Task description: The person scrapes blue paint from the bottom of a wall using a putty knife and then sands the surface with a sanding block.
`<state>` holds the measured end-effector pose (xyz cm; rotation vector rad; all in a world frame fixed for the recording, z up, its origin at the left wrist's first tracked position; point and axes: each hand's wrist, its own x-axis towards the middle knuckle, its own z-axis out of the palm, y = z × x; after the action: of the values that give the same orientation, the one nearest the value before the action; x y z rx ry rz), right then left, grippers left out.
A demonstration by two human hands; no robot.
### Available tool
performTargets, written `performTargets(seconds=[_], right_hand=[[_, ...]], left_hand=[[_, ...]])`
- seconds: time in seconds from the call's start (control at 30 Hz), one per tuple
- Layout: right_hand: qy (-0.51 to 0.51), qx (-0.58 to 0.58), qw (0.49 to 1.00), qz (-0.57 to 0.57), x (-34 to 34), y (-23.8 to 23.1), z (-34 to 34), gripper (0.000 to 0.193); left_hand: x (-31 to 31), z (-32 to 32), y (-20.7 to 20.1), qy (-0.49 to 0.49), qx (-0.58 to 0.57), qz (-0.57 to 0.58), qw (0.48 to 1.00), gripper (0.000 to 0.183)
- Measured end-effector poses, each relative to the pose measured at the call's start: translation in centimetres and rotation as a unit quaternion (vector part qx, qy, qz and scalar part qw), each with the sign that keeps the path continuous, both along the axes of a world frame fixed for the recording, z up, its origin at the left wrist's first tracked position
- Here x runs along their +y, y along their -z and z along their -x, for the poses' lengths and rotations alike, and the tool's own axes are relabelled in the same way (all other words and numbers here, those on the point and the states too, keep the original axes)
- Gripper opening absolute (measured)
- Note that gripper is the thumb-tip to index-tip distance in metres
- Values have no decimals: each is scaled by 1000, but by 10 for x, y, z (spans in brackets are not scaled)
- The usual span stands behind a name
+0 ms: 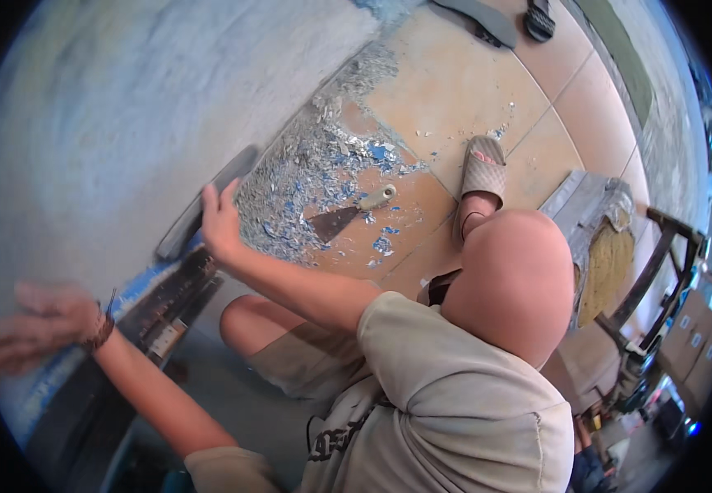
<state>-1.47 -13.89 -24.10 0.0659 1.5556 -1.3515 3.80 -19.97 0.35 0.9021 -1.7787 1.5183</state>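
My left hand (39, 324), with a dark band at its wrist, is smeared by motion in front of the pale wall surface at the left; its fingers cannot be made out clearly. My right hand (223, 226) is at the near edge of a long, flat grey bar (182, 228) lying against that surface. Two of its fingers point up, spread apart; I see no clear grip on the bar. A scraper (335, 222) with a dark triangular blade and a pale handle rests on the tiles, right of a heap of grey and blue paint flakes (290, 193).
A dark, worn beam (171, 300) with blue edges runs under my forearms. My sandalled foot (483, 168) stands on the tan tiles (422, 90). A grey, sole-shaped thing (483, 20) lies at the far edge. To the right are a grey cloth (586, 201), a metal frame (660, 255) and cardboard boxes (689, 337).
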Motion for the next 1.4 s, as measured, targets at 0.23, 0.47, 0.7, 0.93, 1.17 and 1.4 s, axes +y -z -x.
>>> performTargets(seconds=[0.23,0.47,0.7,0.93,1.17,1.4], right_hand=[[-99,-127,984,80,47,30,98,58],[-44,136,989,48,69,26,262,51],[-88,170,981,-19,135,10,259,62],[-65,107,992,23,156,5,222,47],[-25,94,995,35,144,31,228,50],[1,0,994,105,92,42,195,25]], left_hand=[[67,9,115,288,109,-332,892,51],[123,31,251,315,159,-679,644,21],[176,138,362,321,90,-719,610,47],[203,146,440,218,-44,-652,725,48],[194,103,329,248,210,-573,752,31],[216,46,294,118,494,-625,593,36]])
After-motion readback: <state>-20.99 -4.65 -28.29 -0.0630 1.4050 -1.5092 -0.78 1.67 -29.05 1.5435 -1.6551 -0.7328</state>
